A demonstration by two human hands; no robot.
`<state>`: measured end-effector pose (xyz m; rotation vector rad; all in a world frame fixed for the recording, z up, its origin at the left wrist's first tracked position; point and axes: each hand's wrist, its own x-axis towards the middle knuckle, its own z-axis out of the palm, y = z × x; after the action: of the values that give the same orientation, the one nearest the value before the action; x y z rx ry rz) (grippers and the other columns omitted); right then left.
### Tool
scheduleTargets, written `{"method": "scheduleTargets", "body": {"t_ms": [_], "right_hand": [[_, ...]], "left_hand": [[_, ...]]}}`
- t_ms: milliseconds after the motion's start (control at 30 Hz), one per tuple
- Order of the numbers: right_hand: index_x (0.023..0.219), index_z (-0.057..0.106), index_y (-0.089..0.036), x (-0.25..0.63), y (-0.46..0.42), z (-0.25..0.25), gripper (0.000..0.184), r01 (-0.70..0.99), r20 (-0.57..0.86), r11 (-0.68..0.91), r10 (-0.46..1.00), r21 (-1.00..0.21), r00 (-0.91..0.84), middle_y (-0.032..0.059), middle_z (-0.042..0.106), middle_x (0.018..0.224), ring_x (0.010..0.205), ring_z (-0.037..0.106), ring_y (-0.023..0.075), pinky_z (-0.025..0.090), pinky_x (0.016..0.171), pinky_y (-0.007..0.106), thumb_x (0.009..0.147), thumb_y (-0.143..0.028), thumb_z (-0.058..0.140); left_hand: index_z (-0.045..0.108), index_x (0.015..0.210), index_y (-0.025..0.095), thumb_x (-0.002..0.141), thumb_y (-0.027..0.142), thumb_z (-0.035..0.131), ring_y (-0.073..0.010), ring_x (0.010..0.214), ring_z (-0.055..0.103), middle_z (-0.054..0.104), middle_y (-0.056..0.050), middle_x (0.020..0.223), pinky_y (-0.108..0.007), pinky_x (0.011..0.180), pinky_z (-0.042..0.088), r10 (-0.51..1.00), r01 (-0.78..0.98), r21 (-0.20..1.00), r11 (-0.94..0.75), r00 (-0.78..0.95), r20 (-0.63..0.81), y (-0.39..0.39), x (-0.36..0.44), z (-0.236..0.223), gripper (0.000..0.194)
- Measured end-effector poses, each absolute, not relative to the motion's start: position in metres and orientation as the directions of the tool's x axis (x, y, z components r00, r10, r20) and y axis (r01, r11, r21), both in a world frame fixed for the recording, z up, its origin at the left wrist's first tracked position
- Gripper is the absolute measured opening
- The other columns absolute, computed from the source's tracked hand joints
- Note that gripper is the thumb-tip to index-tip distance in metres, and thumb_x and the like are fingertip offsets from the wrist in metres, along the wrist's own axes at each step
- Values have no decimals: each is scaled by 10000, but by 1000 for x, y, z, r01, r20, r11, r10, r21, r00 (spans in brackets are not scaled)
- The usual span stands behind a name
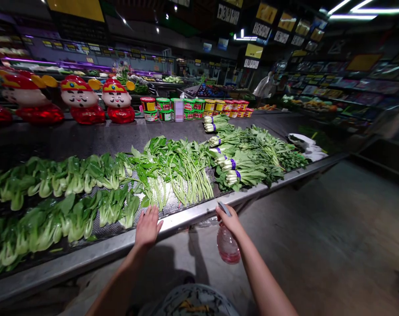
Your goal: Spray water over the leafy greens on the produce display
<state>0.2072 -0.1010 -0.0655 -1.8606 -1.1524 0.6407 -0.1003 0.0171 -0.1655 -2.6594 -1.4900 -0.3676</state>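
Observation:
My left hand (pixel 147 226) lies flat with fingers stretched out on the metal rim of the vegetable display counter (pixel 183 222), just below a pile of long-stemmed greens (pixel 173 169). My right hand (pixel 228 219) is closed around the top of a clear pink spray bottle (pixel 228 245), which hangs below the counter edge. Rows of bok choy (pixel 54 197) lie to the left of my left hand. Bundles of leafy greens tied with purple bands (pixel 239 164) lie to the right, above my right hand.
Red figurines (pixel 81 103) and a row of coloured tubs (pixel 193 107) stand along the back of the counter. A white bag (pixel 306 145) lies at the counter's right end. The concrete floor (pixel 334 237) opens to the right. A person in white (pixel 263 87) stands far off.

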Motion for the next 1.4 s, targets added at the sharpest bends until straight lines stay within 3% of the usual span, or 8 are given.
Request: {"method": "scheduleTargets", "body": {"t_ms": [267,400,533,767,867,1133,1400], "right_hand": [[755,617,-198,192,-79,-31,327,471,165,-43,905,-881,391,56,657,743,760,611,208,472,751,327,799,-494,485],[859,636,-193,185,-64,-22,341,469,191,-8,907,-883,376,32,626,683,671,590,187,484,672,310,820,-488,467],[830,647,-175,179,-53,-20,381,472,177,-24,909,-881,376,17,583,587,602,565,184,483,614,309,812,-509,463],[1059,632,-159,170,-35,6,456,441,187,32,931,-897,314,54,667,743,726,618,201,500,650,312,799,-510,500],[993,650,-180,162,-25,14,412,443,185,43,942,-895,281,61,674,789,756,623,203,501,648,311,801,-513,502],[793,654,-190,139,-8,6,381,492,162,30,960,-870,227,16,594,596,588,569,168,478,587,306,810,-521,466],[1008,636,-186,113,-8,17,416,418,110,23,977,-908,184,59,665,789,743,621,195,494,599,303,805,-515,482]], "left_hand": [[415,1348,131,885,422,338,-248,1346,304,409,-93,1422,-440,1124,197,825,846,39,-531,507,249,17,-102,-167,552],[393,1361,144,890,439,328,-237,1356,284,401,-90,1429,-436,1121,207,814,839,42,-542,512,274,17,-104,-168,560],[381,1368,161,894,436,325,-231,1366,263,379,-81,1444,-442,1128,185,804,833,32,-553,522,285,16,-108,-167,551],[400,1354,145,892,451,331,-258,1364,263,381,-111,1440,-479,1119,190,844,871,44,-489,461,273,18,-125,-162,559],[409,1349,151,894,449,328,-260,1360,271,384,-117,1436,-488,1116,195,859,884,50,-464,435,270,18,-133,-159,550],[423,1342,158,893,449,335,-265,1351,291,392,-119,1429,-494,1112,208,873,893,50,-446,422,246,16,-154,-162,543],[436,1334,151,886,444,350,-275,1345,302,395,-127,1423,-502,1104,219,900,915,38,-402,387,201,19,-176,-162,543]]}}
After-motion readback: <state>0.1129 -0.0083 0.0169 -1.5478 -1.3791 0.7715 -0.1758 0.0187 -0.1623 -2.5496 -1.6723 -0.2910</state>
